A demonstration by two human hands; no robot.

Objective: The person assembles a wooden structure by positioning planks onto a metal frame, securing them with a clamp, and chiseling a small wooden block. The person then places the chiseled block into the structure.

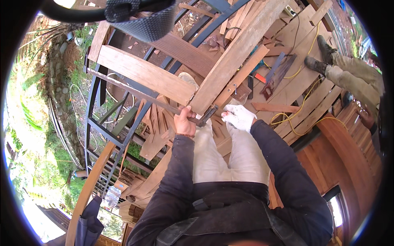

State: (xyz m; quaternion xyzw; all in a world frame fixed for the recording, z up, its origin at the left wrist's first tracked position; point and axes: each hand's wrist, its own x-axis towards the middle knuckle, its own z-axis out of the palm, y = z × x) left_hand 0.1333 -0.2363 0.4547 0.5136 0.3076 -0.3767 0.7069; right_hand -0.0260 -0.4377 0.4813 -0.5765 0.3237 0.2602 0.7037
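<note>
My bare left hand [184, 121] is closed around a long metal bar clamp [135, 93], near its jaw end. The clamp runs up to the left across a wide wooden plank [143, 74]. A long pale plank [240, 51] slants up to the right, and its lower end sits at the clamp's jaw [207, 116]. My right hand [239, 116] wears a white glove. It is curled just right of that plank end, over my pale trouser leg. What it holds, if anything, is hidden.
A black steel frame [102, 127] lies open below, with plank offcuts [154, 123] under it. A handsaw [276, 78] and a yellow cord [304, 104] lie on the decking at right. Another person's boots [322, 51] and legs [357, 74] are at upper right. A plastic bottle [111, 197] lies at lower left.
</note>
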